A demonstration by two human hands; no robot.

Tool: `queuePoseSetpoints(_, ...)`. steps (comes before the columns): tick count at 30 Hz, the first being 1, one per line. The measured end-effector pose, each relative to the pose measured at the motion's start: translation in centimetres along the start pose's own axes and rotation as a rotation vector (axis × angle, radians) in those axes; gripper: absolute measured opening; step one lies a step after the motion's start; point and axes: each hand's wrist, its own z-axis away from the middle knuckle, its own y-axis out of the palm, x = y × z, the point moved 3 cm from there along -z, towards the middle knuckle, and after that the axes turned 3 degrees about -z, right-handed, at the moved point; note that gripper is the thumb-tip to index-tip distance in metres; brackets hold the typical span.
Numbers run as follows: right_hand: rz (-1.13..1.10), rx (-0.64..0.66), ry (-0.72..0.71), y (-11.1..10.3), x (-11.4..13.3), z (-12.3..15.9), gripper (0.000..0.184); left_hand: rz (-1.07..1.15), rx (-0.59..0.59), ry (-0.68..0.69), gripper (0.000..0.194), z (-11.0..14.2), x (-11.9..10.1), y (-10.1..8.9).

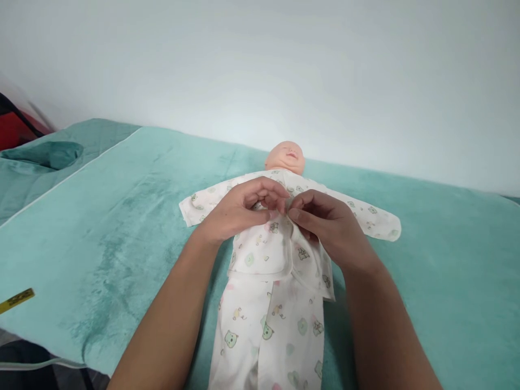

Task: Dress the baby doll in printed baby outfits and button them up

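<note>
A baby doll (286, 156) lies on its back, dressed in a white baby jacket (260, 252) and matching baby trousers (292, 319) with a small bear print. My right hand (325, 216) pinches the jacket's front edge at chest height between thumb and index finger. Close against those fingertips, my left hand (254, 206) has its fingers curled and its thumb drawn in at the same edge. What lies between the fingertips is mostly hidden. Below the hands, the jacket's two front panels meet, and the right-hand one hangs slightly away. Both sleeves stretch out sideways.
A teal plush blanket (122, 244) covers the surface beneath the doll. Behind it rises a white wall (260, 70). At the left are a quilted teal cloth (81, 138), a red and black object (16, 127) and a yellow strip (17, 301) with dark marks.
</note>
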Motion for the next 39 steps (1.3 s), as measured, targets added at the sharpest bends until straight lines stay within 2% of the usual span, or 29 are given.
queuePoseSetpoints(4,0.013,-0.041,-0.051,0.3,-0.1,-0.1,0.014,0.021,-0.013,0.006,0.019,0.0,0.0,0.0)
queuePoseSetpoints(8,0.068,-0.114,-0.180,0.6,0.1,0.0,0.006,0.041,-0.053,0.008,0.017,-0.1,0.3,-0.2)
queuePoseSetpoints(15,0.255,-0.237,-0.326,1.3,0.5,0.2,0.005,0.049,-0.125,0.006,0.018,-0.4,0.7,-0.5)
queuePoseSetpoints(19,0.392,-0.246,-0.405,1.5,0.6,0.3,0.002,0.025,-0.149,0.001,0.017,-0.5,0.7,-0.6)
queuePoseSetpoints(24,0.461,-0.280,-0.547,1.5,0.4,0.3,0.007,0.021,-0.132,0.005,0.021,-0.5,0.8,-0.8)
queuePoseSetpoints(30,0.493,-0.264,-0.590,1.5,0.3,0.3,0.009,0.021,-0.125,-0.008,0.022,-0.5,1.0,-0.9)
queuePoseSetpoints(39,0.513,-0.238,-0.569,1.3,0.2,0.0,0.008,-0.008,-0.109,-0.008,0.021,-0.5,1.0,-0.9)
